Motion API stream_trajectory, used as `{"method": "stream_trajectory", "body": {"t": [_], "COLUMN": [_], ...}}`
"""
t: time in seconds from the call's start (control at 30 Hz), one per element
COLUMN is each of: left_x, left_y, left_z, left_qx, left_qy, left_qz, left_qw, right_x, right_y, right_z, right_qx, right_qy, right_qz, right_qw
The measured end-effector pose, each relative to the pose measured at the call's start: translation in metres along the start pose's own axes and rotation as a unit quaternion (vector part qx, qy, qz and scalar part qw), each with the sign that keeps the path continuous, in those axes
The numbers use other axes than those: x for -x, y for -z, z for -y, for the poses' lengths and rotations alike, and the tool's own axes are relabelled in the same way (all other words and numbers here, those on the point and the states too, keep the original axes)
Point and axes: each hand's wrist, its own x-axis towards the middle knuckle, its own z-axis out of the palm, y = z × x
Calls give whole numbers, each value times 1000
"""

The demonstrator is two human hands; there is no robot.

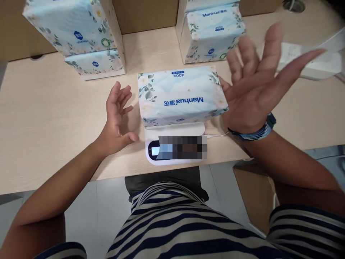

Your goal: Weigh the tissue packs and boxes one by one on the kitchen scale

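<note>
The pale-blue, floral, box-shaped tissue pack (180, 88) rests on the flat white digital scale (175, 130), near centre. The left hand (116, 120), left, is open and empty; the right hand (250, 91), right, spreads wide, contact indeterminate. Caution: a brushing finger could skew the reading or shift the pack.

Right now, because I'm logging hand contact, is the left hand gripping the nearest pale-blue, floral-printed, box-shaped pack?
No: the open left hand stands apart from that pack, with pale wooden tabletop showing between them.
</note>
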Motion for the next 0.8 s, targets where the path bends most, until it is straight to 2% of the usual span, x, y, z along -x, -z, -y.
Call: {"method": "stream_trajectory", "body": {"t": [0.03, 0.1, 0.2, 0.27, 0.37, 0.47, 0.63, 0.8], "left_x": [0, -1, -3, -4, -3, -2, -6, -9], "left_y": [-1, -2, -2, -2, -2, -3, -6, -5], "left_z": [-3, -8, -12, -14, -18, -21, -20, -13], "left_qx": [7, 28, 56, 71, 76, 61, 39, 47], "left_qy": [20, 56, 80, 80, 81, 76, 142, 177], "left_qz": [-11, -31, -34, -36, -39, -39, -105, -153], "left_qw": [1000, 998, 995, 994, 993, 994, 984, 971], "right_x": [-5, -15, -24, -25, -23, -23, -25, -20], "right_y": [4, 14, 27, 30, 30, 33, 40, 40], "right_z": [-10, -33, -63, -71, -73, -74, -79, -73], "right_qx": [-56, -71, -44, -55, -100, -92, -42, -77], "right_qy": [-34, -78, -55, -50, -68, -65, -56, -83], "right_qz": [3, 27, 65, 83, 93, 107, 141, 115], "right_qw": [998, 994, 995, 994, 988, 988, 988, 987]}}
